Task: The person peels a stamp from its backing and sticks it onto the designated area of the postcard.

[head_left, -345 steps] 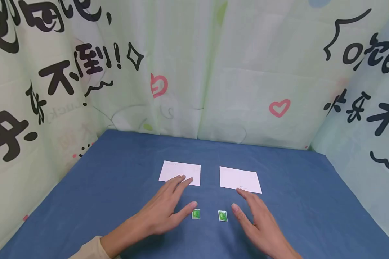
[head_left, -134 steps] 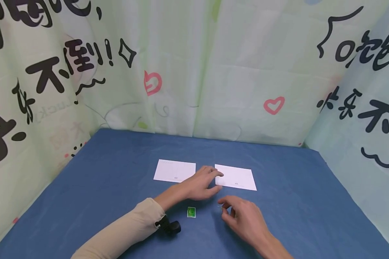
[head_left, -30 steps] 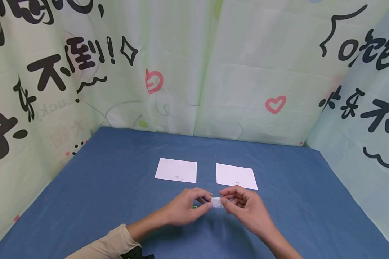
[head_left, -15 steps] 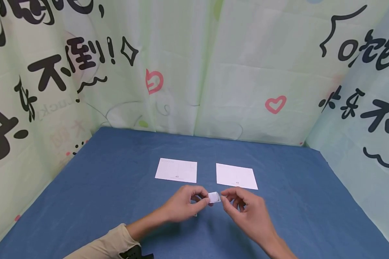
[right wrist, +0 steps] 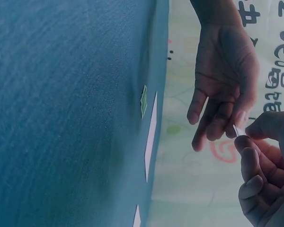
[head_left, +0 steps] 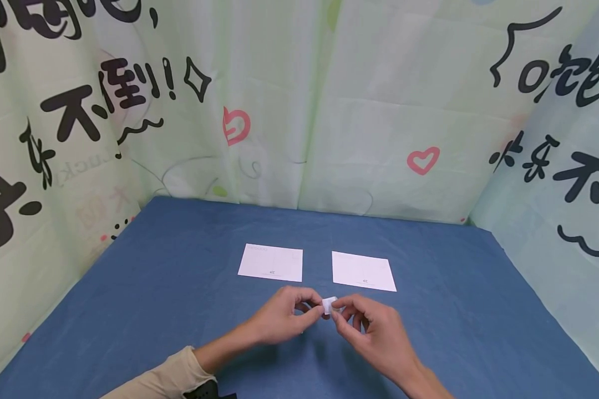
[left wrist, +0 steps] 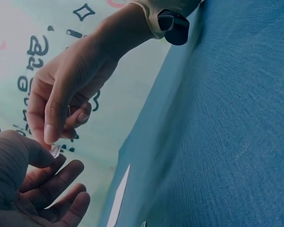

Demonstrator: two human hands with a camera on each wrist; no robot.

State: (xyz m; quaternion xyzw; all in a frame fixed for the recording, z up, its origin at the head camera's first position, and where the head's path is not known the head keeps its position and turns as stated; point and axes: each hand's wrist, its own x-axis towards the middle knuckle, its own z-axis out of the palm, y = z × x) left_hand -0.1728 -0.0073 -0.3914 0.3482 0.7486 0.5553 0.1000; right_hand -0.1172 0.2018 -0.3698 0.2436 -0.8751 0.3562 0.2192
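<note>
Between both hands, low over the blue cloth, is a small stamp (head_left: 327,306) with its white back showing. My left hand (head_left: 282,316) pinches its left side between thumb and index finger. The thumb and index finger of my right hand (head_left: 371,327) pinch at its right edge, covering part of it. In the left wrist view only a pale sliver of the stamp (left wrist: 55,151) shows between the fingertips. A second stamp, green (right wrist: 143,101), lies on the cloth in the right wrist view; the left hand nearly hides it in the head view.
Two white postcards lie side by side beyond the hands, a left postcard (head_left: 270,263) and a right postcard (head_left: 363,271). Blue cloth (head_left: 179,266) covers the table. A printed curtain (head_left: 359,138) encloses its back and sides.
One stamp was lifted off the cloth since the earliest frame. Half a second ago the right fingertips were just off its edge; now they have moved left and pinch it.
</note>
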